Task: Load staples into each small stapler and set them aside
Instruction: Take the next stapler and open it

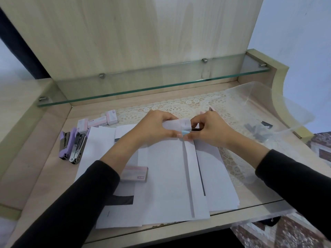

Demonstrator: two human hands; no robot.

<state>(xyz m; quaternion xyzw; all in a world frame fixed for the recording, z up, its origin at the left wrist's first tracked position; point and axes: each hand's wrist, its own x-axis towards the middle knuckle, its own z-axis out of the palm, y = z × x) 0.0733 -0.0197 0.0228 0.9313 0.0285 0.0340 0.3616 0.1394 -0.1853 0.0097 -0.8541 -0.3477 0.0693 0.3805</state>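
**Inspector:** State of the fingers?

**Observer:** Both sets are curled, with the tips meeting at the centre. The right hand point(207, 130) grips the blue stapler point(184, 132). The left hand point(155, 127) pinches a folded paper strip point(185, 122) at the stapler's mouth. I cannot tell whether the strip is inside the mouth or only against it. One staple mark shows on the strip.

**Inspector:** How does the stapler lie?

**Observer:** Its long axis runs side to side, thumb to thumb. The blue end is at the left thumb and the metal part passes under the right fingers point(198, 120). It is held between the hands, over the sheets point(166, 176).

**Inspector:** Which hand governs the next move?

**Observer:** The right, in my judgement, since it carries the stapler's body. This looks like a test firing, and the stapler has not yet been set aside.

**Inspector:** What lies beyond the fingers?

**Observer:**
- A staple box point(136, 173) lies beside the left forearm, nearer the person than the fingers.
- Well out to the left of the left fingers, two purple staplers point(78, 144) lie side by side on the worktop point(44, 167), their long axes pointing away from the person.
- More staple boxes point(97, 122) lie just beyond those staplers.
- To the right of the right fingers is a clear tub point(250, 93) holding dark items I cannot identify.
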